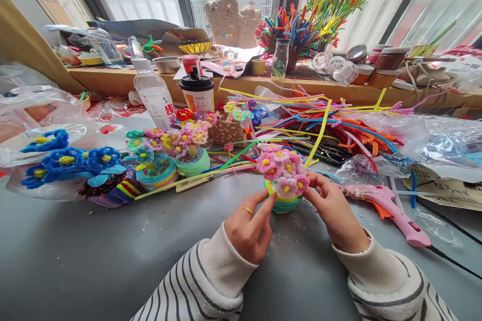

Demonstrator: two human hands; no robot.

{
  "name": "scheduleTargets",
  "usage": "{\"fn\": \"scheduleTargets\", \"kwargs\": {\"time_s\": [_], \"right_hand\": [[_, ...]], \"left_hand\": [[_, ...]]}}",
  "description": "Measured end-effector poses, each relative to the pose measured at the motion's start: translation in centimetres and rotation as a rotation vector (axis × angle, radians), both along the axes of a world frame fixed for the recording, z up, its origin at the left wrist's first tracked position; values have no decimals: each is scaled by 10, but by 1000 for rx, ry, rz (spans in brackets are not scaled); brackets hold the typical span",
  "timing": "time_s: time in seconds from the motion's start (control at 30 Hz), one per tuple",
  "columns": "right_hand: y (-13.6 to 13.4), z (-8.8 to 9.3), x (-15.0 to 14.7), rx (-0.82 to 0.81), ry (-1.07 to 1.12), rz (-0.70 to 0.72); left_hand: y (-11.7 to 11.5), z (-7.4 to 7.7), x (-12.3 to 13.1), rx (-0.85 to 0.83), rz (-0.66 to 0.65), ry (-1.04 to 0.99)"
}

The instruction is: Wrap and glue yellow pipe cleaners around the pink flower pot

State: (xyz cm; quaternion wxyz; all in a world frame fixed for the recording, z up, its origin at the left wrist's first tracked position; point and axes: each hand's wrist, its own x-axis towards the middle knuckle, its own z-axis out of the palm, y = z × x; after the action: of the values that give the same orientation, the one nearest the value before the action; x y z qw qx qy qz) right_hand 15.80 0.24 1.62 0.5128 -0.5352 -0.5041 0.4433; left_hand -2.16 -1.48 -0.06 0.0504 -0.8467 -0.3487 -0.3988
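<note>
A small pot of pink pipe-cleaner flowers [280, 168] stands upright on the grey table in front of me. Its round base [284, 205] is wrapped in green and teal pipe cleaner, with yellow near the rim. My left hand [250, 225], a ring on one finger, has its fingertips closed on the pot's left side, just under the blossoms. On the opposite side, my right hand [335, 215] pinches at the lower right flowers with thumb and fingers. What lies between those right fingertips is partly hidden. To the right lies a pink hot glue gun [399, 210].
Pots of blue flowers [68, 160] and pastel flowers [188, 138] stand at the left, near a water bottle [150, 93] and a lidded cup [197, 93]. Loose pipe cleaners [361, 133] pile up behind the right hand. A utility knife [194, 182] lies left of the pot.
</note>
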Motion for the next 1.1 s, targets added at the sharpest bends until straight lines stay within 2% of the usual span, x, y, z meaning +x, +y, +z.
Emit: {"fn": "scheduleTargets", "kwargs": {"time_s": [0.2,0.37,0.53,0.67,0.73,0.87,1.1], "right_hand": [[0,0,-1,18,1,0],[-3,2,-3,-7,29,-19],[-7,3,-8,-19,36,-70],[-8,1,-10,5,22,-104],[-8,0,-10,18,10,-116],[-8,-1,-9,47,-9,-118],[-7,0,-10,3,36,-114]], "left_hand": [[2,-3,0,138,23,125],[5,-3,-1,117,28,96],[12,-1,-5,36,-40,35],[11,2,-6,71,-30,70],[7,4,-3,133,-38,85],[-2,8,9,237,-140,117],[2,7,25,255,-144,132]]}}
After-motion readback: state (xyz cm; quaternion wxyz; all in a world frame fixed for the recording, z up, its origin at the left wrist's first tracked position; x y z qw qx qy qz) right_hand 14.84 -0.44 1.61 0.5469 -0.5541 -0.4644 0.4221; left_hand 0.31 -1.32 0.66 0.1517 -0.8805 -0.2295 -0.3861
